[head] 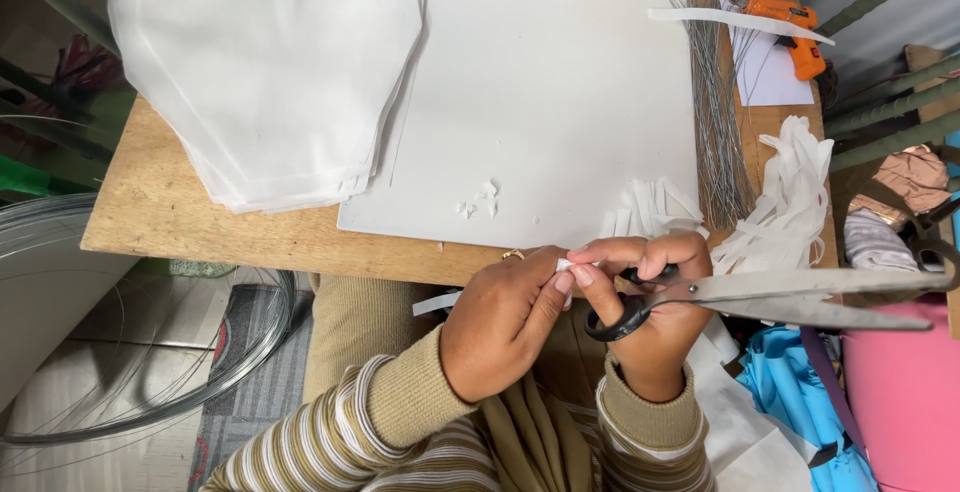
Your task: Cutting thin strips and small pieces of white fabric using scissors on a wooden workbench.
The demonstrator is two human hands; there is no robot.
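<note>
Wooden desk carrying a white board and a stack of white fabric pieces. Just off the desk's near edge, the left hand is closed, pinching a narrow white strip; the right hand is closed through the scissors handles while also pinching the strip. Scissor blades slightly parted, long axis parallel to the near edge, tips pointing right. Best practice, as judged: keep the strip taut and the fingertips clear of the blades.

One pair of scissors, one orange glue gun, one white board, one wire bundle, one stack of white sheets, and two hands.
</note>
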